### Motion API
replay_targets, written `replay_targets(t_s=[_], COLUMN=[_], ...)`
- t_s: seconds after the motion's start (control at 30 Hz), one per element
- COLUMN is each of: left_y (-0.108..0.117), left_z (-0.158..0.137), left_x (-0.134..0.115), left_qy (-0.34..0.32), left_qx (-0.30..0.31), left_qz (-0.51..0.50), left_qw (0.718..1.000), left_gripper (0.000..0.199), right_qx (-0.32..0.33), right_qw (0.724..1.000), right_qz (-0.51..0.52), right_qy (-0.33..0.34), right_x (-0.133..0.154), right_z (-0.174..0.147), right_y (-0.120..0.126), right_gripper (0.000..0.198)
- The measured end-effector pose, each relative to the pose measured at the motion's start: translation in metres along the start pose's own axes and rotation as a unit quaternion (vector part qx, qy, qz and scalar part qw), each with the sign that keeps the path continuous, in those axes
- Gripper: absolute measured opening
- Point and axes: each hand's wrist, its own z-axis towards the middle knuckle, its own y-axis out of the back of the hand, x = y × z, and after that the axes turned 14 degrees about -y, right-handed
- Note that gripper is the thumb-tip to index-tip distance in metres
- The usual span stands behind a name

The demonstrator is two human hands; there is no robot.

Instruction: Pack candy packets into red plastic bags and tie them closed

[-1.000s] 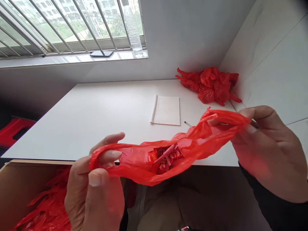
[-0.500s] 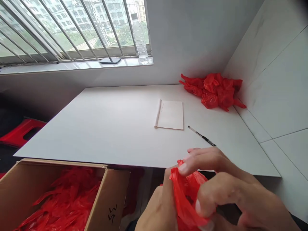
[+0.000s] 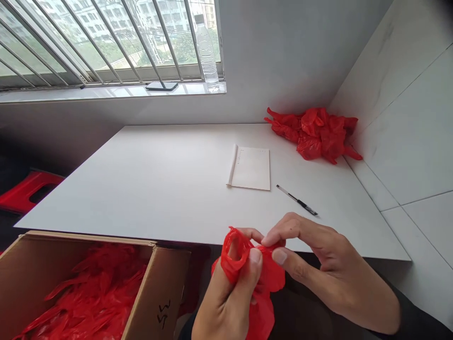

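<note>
A thin red plastic bag [image 3: 264,307] hangs between my two hands, just in front of the table's near edge. My left hand [image 3: 226,293] is closed on it, with the thumb pressing the film and a loop of the bag curled round a finger. On the other side, my right hand [image 3: 314,264] pinches a bunched bit of the same bag between thumb and forefinger. Below the hands the lower part of the bag droops, partly hidden behind my left hand.
An open cardboard box [image 3: 170,283] full of red plastic bags [image 3: 102,293] stands at lower left. On the white table [image 3: 148,184] lie a notepad [image 3: 251,167], a pen [image 3: 296,200] and a crumpled red bag pile [image 3: 318,134]. A bottle [image 3: 207,56] and phone [image 3: 162,86] rest on the windowsill.
My left hand has turned to show its thumb, and the bag now loops round its finger. My right hand has drawn back from over the bag to a pinch at its right side.
</note>
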Motion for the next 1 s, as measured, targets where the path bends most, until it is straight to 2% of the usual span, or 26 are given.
replay_targets(t_s=[0.17, 0.3, 0.4, 0.47, 0.53, 0.6, 0.7, 0.77, 0.83, 0.9, 1.0], left_y=[0.015, 0.024, 0.025, 0.024, 0.023, 0.022, 0.023, 0.025, 0.025, 0.024, 0.022], left_z=[0.023, 0.033, 0.030, 0.024, 0.020, 0.018, 0.022, 0.023, 0.019, 0.012, 0.003], left_x=[0.003, 0.002, 0.001, 0.002, 0.005, 0.008, 0.011, 0.011, 0.014, 0.019, 0.025], left_qy=[0.010, -0.040, -0.051, -0.081, -0.171, -0.291, -0.410, -0.443, -0.459, -0.467, -0.478], left_qx=[0.121, 0.239, 0.272, 0.284, 0.293, 0.282, 0.227, 0.190, 0.152, 0.099, 0.039], left_qz=[-0.086, -0.145, -0.140, -0.112, -0.049, 0.031, 0.149, 0.181, 0.180, 0.195, 0.249], left_qw=[0.989, 0.959, 0.951, 0.949, 0.939, 0.914, 0.871, 0.857, 0.857, 0.857, 0.841], left_gripper=[0.033, 0.022, 0.019, 0.017, 0.014, 0.013, 0.009, 0.016, 0.028, 0.031, 0.031], right_qx=[-0.015, 0.052, 0.075, 0.074, 0.105, 0.148, 0.180, 0.195, 0.191, 0.188, 0.218], right_qw=[0.999, 0.994, 0.990, 0.991, 0.990, 0.986, 0.984, 0.980, 0.979, 0.979, 0.972], right_qz=[0.041, -0.005, -0.008, -0.001, -0.006, -0.012, 0.005, 0.028, 0.043, 0.047, 0.054], right_qy=[0.020, 0.097, 0.116, 0.107, 0.098, 0.072, 0.009, -0.030, -0.059, -0.069, -0.065], right_x=[0.004, 0.006, 0.001, -0.007, -0.016, -0.024, -0.028, -0.027, -0.025, -0.024, -0.024], right_z=[-0.006, -0.009, -0.005, 0.001, 0.007, 0.012, 0.014, 0.013, 0.012, 0.012, 0.014], right_y=[-0.003, -0.004, -0.003, -0.002, -0.001, -0.002, -0.003, -0.004, -0.005, -0.006, -0.005], right_gripper=[0.018, 0.024, 0.020, 0.035, 0.058, 0.071, 0.066, 0.056, 0.047, 0.044, 0.033])
